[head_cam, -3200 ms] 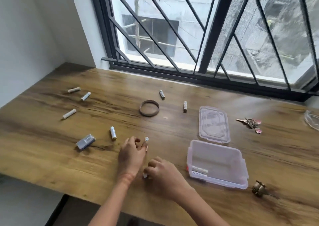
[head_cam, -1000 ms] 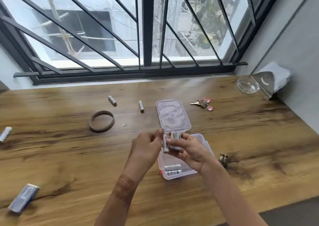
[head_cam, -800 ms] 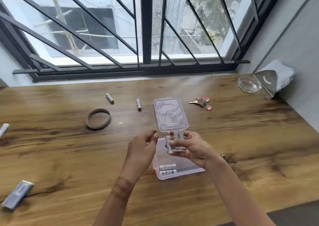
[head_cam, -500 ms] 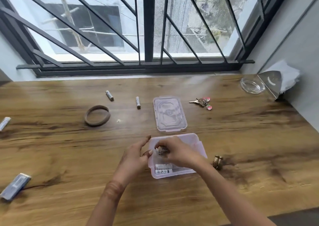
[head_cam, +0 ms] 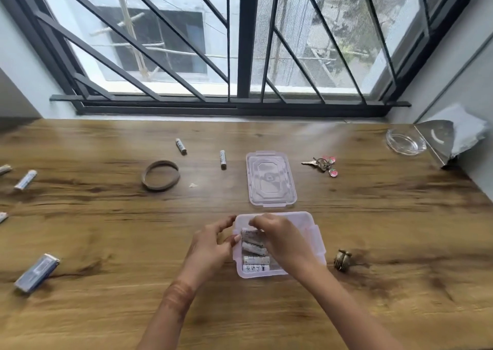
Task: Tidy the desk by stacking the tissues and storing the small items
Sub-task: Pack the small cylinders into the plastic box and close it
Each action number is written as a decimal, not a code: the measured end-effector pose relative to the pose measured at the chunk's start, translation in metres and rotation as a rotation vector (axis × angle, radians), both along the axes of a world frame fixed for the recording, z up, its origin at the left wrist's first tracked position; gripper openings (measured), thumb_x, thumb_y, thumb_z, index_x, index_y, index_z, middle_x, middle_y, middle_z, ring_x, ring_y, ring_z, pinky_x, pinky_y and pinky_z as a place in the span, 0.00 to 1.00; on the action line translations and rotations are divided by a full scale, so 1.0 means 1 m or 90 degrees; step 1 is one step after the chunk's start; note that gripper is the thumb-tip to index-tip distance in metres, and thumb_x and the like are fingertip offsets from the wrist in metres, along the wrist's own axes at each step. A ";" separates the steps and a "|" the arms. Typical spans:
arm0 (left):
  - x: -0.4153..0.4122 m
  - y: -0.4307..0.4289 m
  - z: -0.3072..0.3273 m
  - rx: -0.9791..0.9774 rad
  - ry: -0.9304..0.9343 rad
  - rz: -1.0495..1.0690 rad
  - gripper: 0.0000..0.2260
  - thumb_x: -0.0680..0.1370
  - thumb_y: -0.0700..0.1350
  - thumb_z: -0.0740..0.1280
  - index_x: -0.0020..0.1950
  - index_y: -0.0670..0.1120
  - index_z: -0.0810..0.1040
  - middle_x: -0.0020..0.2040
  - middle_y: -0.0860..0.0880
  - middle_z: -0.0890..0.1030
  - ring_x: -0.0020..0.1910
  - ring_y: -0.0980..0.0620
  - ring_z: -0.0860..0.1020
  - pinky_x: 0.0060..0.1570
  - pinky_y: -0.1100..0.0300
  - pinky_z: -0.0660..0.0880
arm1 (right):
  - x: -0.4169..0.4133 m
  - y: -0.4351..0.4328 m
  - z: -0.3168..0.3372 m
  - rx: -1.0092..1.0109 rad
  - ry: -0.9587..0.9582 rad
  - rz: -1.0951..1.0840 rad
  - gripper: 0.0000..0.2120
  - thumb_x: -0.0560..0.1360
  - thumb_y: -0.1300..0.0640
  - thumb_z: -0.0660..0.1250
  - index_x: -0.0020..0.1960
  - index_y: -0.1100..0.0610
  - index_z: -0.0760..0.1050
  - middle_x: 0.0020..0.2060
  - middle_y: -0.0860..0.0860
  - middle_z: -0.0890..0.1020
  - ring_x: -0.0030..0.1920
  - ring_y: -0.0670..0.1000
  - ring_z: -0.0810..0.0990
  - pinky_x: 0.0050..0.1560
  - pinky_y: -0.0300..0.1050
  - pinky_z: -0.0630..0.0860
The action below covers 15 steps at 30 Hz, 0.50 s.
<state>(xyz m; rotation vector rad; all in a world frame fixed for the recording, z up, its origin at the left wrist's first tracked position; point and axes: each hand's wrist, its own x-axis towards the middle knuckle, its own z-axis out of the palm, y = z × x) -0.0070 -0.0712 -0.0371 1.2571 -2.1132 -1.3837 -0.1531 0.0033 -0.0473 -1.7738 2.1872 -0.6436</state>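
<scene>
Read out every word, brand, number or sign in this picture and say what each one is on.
None can be quoted: all the print is blurred or too small.
On the batteries in the clear box: dark print and small symbols, unreadable.
On the loose battery and its neighbour nearer the window: print too small.
On the tissue holder: a white curved mark, no letters.
</scene>
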 end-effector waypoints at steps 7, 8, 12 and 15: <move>0.000 0.000 -0.001 0.009 0.001 0.010 0.20 0.74 0.42 0.69 0.66 0.48 0.74 0.62 0.52 0.78 0.61 0.59 0.74 0.60 0.66 0.69 | -0.001 0.000 -0.001 -0.094 -0.027 -0.009 0.12 0.68 0.73 0.66 0.48 0.61 0.79 0.41 0.56 0.84 0.40 0.56 0.82 0.39 0.51 0.79; 0.000 0.000 -0.001 0.000 -0.002 0.006 0.20 0.74 0.43 0.69 0.65 0.49 0.74 0.62 0.52 0.78 0.61 0.58 0.74 0.60 0.66 0.68 | -0.001 0.000 0.001 -0.110 -0.040 -0.014 0.11 0.69 0.73 0.66 0.47 0.61 0.80 0.41 0.56 0.84 0.40 0.55 0.82 0.39 0.49 0.79; 0.001 -0.008 0.001 -0.040 -0.029 0.019 0.19 0.75 0.44 0.68 0.66 0.48 0.74 0.63 0.53 0.77 0.63 0.57 0.74 0.60 0.66 0.67 | -0.003 -0.007 0.015 -0.161 -0.119 -0.037 0.11 0.68 0.72 0.68 0.46 0.61 0.80 0.39 0.53 0.84 0.40 0.49 0.82 0.42 0.43 0.79; 0.001 -0.018 0.003 -0.045 -0.030 0.040 0.18 0.75 0.44 0.67 0.65 0.47 0.75 0.63 0.51 0.77 0.63 0.55 0.74 0.63 0.62 0.68 | -0.001 -0.021 0.028 -0.192 -0.152 -0.040 0.09 0.69 0.70 0.70 0.46 0.61 0.81 0.40 0.53 0.84 0.40 0.46 0.82 0.42 0.33 0.77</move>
